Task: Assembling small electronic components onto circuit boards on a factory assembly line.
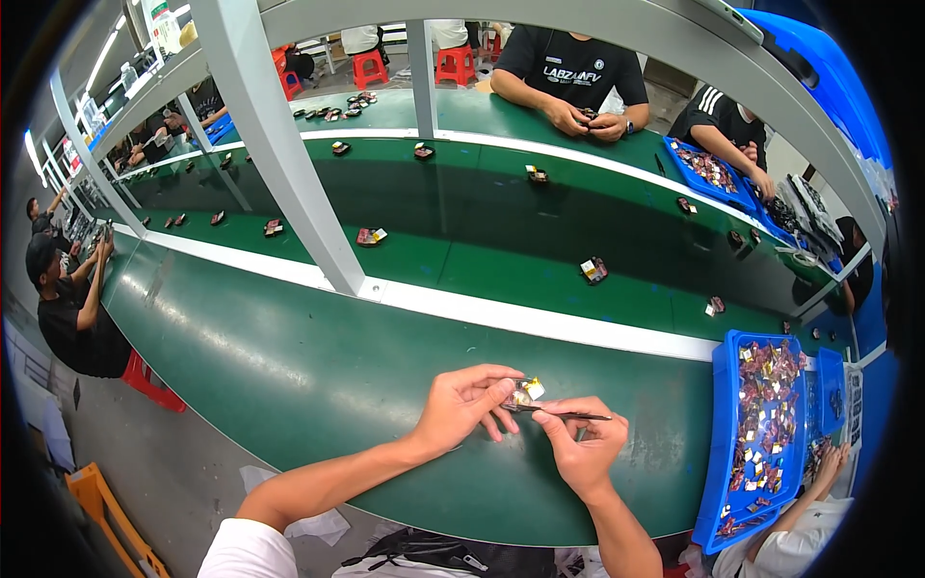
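Observation:
My left hand [469,405] is closed on a small part [523,393] with a yellow-and-white tag, pinched between thumb and fingers above the green table. My right hand [582,445] is closed on a slim black tool [578,416] that looks like tweezers. The tool's thin end points left and reaches the underside of the small part; whether it touches cannot be made out. My fingers partly cover the part, so its exact kind is hidden.
To my right stands a blue tray [718,453] heaped with small red and tagged parts. A green conveyor belt [482,260] carries several scattered parts behind a white rail [540,323]. A grey post [299,144] rises ahead left. Co-workers sit across, left and right.

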`<action>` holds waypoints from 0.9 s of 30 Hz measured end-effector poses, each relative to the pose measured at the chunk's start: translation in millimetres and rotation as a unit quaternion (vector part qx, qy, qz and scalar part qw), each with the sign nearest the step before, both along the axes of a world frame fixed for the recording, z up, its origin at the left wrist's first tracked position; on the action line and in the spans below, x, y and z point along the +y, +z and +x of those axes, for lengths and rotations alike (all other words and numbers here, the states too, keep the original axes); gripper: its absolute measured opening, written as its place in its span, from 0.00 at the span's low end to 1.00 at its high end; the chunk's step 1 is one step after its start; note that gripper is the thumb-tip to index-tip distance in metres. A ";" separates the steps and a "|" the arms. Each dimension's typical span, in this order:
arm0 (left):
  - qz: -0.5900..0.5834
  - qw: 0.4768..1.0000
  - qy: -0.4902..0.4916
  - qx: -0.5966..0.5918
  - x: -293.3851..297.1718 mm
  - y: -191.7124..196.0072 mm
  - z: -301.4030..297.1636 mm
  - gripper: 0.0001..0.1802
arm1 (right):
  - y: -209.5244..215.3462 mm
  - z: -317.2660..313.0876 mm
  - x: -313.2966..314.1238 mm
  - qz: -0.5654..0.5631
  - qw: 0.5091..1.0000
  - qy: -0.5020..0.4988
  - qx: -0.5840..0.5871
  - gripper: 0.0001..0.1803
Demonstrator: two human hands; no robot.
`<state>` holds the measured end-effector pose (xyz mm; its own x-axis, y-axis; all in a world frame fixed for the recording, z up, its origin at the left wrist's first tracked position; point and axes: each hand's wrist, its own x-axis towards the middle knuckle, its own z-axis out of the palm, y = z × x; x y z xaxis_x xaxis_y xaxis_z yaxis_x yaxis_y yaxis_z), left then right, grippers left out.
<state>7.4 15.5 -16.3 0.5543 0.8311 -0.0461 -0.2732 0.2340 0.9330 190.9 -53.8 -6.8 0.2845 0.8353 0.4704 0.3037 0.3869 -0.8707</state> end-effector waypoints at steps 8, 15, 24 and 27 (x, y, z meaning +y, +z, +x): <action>-0.001 1.000 0.003 0.004 -0.6 1.2 -0.5 0.17 | -2.7 0.8 1.6 -0.016 1.000 0.009 0.008 0.06; 0.034 0.998 0.004 0.043 0.0 0.7 -1.4 0.16 | -2.1 4.9 0.8 -0.049 0.999 0.020 0.008 0.07; 0.029 0.998 0.024 0.042 1.4 -0.7 -2.0 0.15 | 0.0 2.2 1.9 -0.027 1.000 0.010 -0.009 0.08; 0.027 0.999 0.026 0.040 0.3 -0.8 -1.5 0.15 | 0.1 1.7 1.5 -0.016 0.999 0.013 -0.036 0.08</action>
